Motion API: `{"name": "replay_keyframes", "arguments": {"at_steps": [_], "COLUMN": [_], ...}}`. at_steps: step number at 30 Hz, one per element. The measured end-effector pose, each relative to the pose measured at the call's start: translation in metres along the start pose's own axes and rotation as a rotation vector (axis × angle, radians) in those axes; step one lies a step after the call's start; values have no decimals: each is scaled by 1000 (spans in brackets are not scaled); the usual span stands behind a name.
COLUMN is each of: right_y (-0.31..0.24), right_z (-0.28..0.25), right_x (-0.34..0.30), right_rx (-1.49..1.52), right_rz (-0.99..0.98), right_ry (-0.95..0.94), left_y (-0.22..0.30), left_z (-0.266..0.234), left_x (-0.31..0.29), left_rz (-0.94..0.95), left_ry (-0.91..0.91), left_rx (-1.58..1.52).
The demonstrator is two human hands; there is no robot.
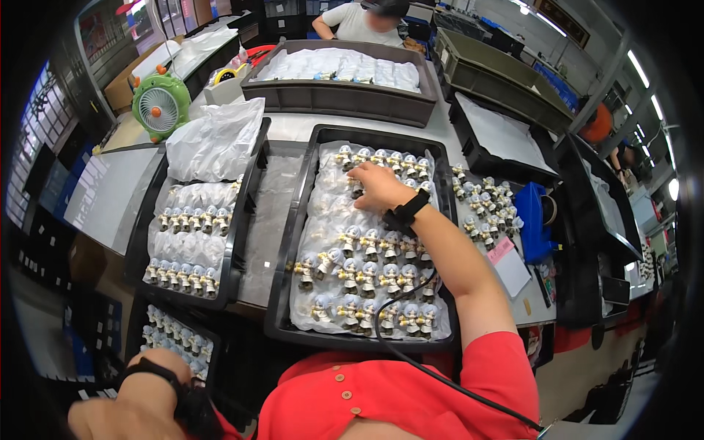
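thumb and fingers of the right hand (pixel 383 189) stand apart around a small figurine (pixel 357 191) in the far half of a black tray (pixel 281 308); whether they are clamped on it cannot be told, as the hand covers part of it. the left hand (pixel 117 419), blurred at the lower left edge, shows no clear finger position; just beyond it, a smaller tray of figurines (pixel 176 341) is partly hidden by the arm.

a black strap and box (pixel 405 211) sit at the right wrist, and the forearm hides the right ends of some rows. a black cable (pixel 400 356) crosses the near rows of pale-haired figurines (pixel 368 277), which lie on crinkled white wrapping (pixel 312 224).

on the pale worktable (pixel 293 130), a second tray (pixel 236 257) stands to the left, a white sheet (pixel 213 143) over its far end. to the right, loose figurines (pixel 488 205) lie beside a blue bin (pixel 534 220). a green fan (pixel 160 106) stands far left. at the far side, a co-worker (pixel 356 26) is half hidden behind a brown crate (pixel 330 106), the room's edges bending into dark.
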State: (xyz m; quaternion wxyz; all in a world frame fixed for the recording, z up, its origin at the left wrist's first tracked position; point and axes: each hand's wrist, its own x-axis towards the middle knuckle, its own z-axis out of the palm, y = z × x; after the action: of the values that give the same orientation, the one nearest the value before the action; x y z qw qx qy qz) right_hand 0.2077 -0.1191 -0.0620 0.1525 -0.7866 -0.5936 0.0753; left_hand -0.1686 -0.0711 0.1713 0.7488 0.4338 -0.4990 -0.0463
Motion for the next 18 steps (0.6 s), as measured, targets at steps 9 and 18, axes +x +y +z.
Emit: {"name": "replay_keyframes", "arguments": {"at_steps": [9,18], "right_y": [11,-59], "right_z": [-10,-45], "right_x": [5,-3], "right_rx": [32,571], "right_rz": [-47,-303], "right_ry": [98,423], "left_y": [-70,-128], "left_z": [-139,-205], "left_x": [-35,-84], "left_rz": [-353,-343], "left_ry": [1141,1296], "left_rx": [366,325]}}
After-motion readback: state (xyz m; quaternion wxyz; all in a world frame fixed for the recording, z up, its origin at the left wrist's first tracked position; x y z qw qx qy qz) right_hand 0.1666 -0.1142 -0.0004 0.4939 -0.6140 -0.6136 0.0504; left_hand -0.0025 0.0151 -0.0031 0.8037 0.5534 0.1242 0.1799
